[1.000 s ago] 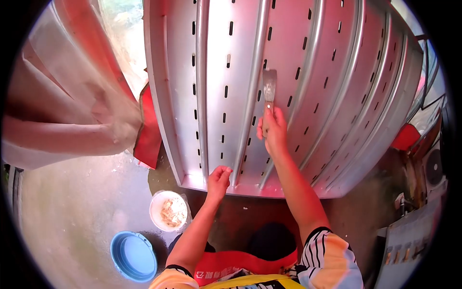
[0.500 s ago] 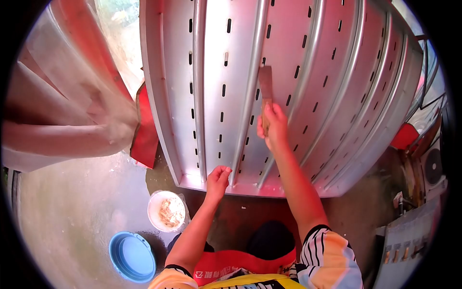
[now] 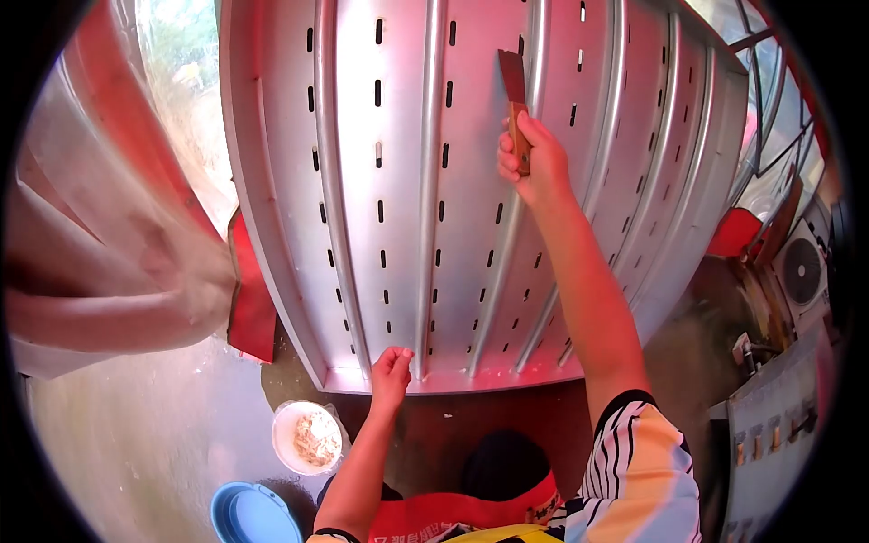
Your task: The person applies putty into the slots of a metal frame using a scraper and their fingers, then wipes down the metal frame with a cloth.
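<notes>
My right hand (image 3: 543, 165) is closed round the wooden handle of a scraper (image 3: 514, 86). Its flat metal blade points away from me over a large slotted metal panel (image 3: 403, 172), near one of the raised tubes. Whether the blade touches the surface, I cannot tell. Down at the panel's near edge, my left hand (image 3: 391, 376) has its fingers curled together in a pinch. Anything between those fingertips is too small to make out. Rows of dark slots run between the panel's long rounded tubes.
On the wet floor at lower left stand a white bucket (image 3: 303, 439) with pale scraps inside and a blue basin (image 3: 256, 514). Draped sheeting (image 3: 127, 271) hangs on the left. A fan unit (image 3: 802, 267) and a rack with tools (image 3: 769, 452) are on the right.
My right hand has moved the scraper farther up the panel and to the right. The left hand stays by the near edge, still pinched. The whole view has shifted.
</notes>
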Available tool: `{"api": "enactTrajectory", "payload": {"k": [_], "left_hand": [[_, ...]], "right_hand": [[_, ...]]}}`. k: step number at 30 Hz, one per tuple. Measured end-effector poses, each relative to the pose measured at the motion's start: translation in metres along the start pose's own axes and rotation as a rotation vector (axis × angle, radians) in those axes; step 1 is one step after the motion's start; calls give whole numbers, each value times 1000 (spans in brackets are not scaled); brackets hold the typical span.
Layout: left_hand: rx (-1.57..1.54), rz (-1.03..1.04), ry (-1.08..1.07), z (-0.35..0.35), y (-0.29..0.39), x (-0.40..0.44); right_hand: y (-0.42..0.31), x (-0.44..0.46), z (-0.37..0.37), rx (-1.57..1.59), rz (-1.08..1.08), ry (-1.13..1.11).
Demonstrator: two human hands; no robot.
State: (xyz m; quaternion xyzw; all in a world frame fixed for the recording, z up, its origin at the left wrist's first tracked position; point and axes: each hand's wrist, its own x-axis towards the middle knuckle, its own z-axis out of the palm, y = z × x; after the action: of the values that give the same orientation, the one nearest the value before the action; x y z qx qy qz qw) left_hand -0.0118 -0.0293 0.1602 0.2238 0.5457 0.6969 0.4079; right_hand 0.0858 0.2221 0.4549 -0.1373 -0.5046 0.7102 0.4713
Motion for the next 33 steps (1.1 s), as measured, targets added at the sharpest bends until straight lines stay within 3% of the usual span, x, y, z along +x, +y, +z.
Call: {"api": "enactTrajectory", "payload": {"k": [6,12,18,33], "left_hand": [[-12,12,-37,5,-4,-2],[-1,20,-22,3,-4,0],[-3,22,-19,3,-3,4],[42,41,-15,8,-6,-4]], "right_hand": [[-17,17,2,45,15,6],[-31,43,16,-32,-137,60],[-6,5,1,-75,-9,55],[-18,25,14,-5,-53,-3]]}}
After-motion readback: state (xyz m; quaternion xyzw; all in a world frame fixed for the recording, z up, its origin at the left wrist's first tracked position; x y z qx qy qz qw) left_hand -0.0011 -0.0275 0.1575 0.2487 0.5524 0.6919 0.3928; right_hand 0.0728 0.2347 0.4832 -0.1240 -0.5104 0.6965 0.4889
